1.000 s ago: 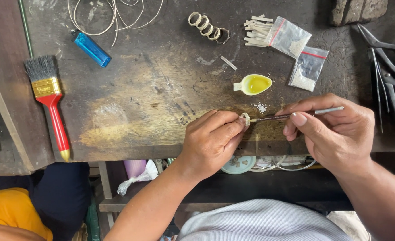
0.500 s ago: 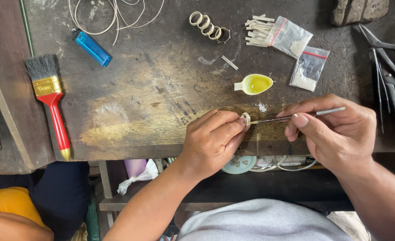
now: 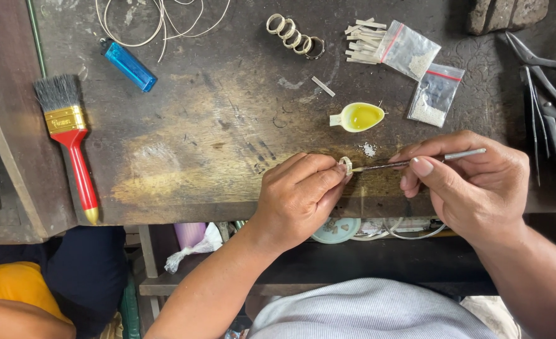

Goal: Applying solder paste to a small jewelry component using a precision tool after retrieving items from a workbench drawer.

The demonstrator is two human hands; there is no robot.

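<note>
The left hand (image 3: 300,198) is resting at the near edge of the bench (image 3: 227,125), fingers curled narrow, pinching a small pale ring (image 3: 345,165) between thumb and fingertips. The ring is standing on edge just above the bench surface, near the front edge, directly below the spoon (image 3: 357,117).

The right hand (image 3: 469,185) is gripping a thin metal tool (image 3: 416,162) between thumb and forefinger, the remaining fingers folded beneath. The tool is lying nearly level, its tip touching the ring.

The spoon is holding yellow liquid. A small heap of white grains (image 3: 369,149) is lying between the spoon and the tool.

Further back:
- a row of rings (image 3: 293,36);
- a bundle of pale strips (image 3: 362,41), touching one of two clear bags (image 3: 410,51);
- a coil of wire (image 3: 158,19);
- a blue lighter (image 3: 127,64).

A red-handled brush (image 3: 70,135) is lying at the left edge. Pliers and tweezers (image 3: 548,94) are lying at the right edge.
</note>
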